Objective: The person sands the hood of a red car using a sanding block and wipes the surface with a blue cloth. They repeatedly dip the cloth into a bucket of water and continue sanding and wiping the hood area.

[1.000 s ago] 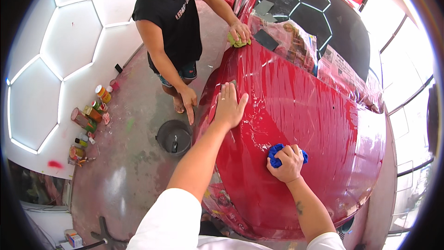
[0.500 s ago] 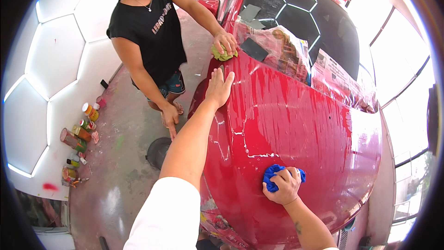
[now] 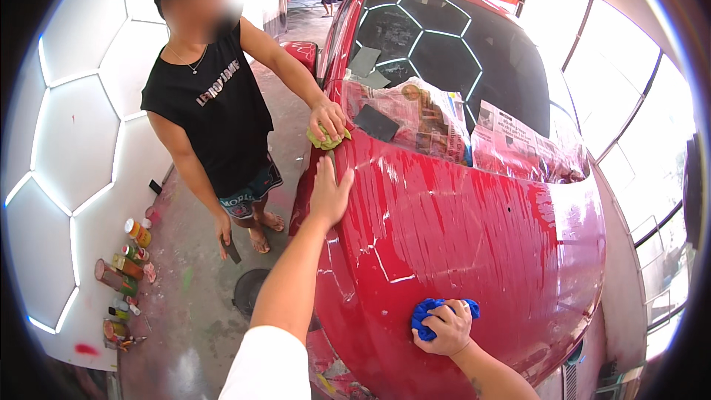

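Note:
My left hand [image 3: 331, 196] lies flat with fingers stretched out on the left edge of a wet red car hood [image 3: 474, 237]. Just beyond its fingertips, a co-worker's hand presses a yellow-green cloth [image 3: 326, 139] against the car. Lower down on the hood, my right hand [image 3: 448, 328] grips a bunched blue cloth [image 3: 424, 316] and holds it against the paint. Streaks of water run over the surface around both hands. In the co-worker's lowered hand is a thin dark flat piece [image 3: 232, 252].
Newspaper under clear plastic [image 3: 518, 144] covers the windshield base, beside a dark sheet [image 3: 376, 123]. The co-worker in a black top [image 3: 215, 104] stands by the left fender. Several cans and bottles [image 3: 122, 274] line the left wall. A round black object [image 3: 249, 290] is on the floor.
The view has tilted up, so the co-worker and windshield show more fully. My hands keep about the same places on the hood. The co-worker's dark flat piece has come into sight.

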`<state>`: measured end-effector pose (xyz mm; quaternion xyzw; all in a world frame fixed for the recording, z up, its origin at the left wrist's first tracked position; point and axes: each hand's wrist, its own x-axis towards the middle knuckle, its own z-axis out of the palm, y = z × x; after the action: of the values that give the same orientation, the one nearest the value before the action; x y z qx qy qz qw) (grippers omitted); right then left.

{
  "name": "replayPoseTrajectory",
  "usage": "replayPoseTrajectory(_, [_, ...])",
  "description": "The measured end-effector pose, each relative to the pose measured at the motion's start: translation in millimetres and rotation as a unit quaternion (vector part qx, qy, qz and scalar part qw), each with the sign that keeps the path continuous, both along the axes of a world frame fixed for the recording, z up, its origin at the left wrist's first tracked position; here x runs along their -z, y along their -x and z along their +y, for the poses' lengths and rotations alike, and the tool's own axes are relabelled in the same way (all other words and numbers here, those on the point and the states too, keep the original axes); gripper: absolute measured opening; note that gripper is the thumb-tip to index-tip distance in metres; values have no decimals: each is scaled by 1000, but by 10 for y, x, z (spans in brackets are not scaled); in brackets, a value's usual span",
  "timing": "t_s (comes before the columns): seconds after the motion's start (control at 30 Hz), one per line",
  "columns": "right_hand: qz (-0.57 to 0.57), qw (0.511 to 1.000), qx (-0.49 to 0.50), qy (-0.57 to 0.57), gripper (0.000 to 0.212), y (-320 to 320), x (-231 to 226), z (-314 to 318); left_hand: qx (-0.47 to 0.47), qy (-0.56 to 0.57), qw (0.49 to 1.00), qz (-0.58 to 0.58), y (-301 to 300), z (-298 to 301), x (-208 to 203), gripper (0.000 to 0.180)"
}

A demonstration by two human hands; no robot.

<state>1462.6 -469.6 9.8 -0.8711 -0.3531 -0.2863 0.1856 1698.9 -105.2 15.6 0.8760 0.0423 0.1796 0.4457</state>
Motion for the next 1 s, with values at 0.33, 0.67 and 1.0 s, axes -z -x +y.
replayPoseTrajectory(0.33, [1,1000,6,1,24,15,-66,-6,30,-19,999,-3,26,-85,-121,102])
replayPoseTrajectory(0.67, [13,1000,26,7,23,70,-6,-195,114,-89,989,-15,1560,-746,332,106])
replayPoseTrajectory(1.0, [28,999,31,18,23,67,28,-197,81,-88,993,4,1592,-732,533,100])
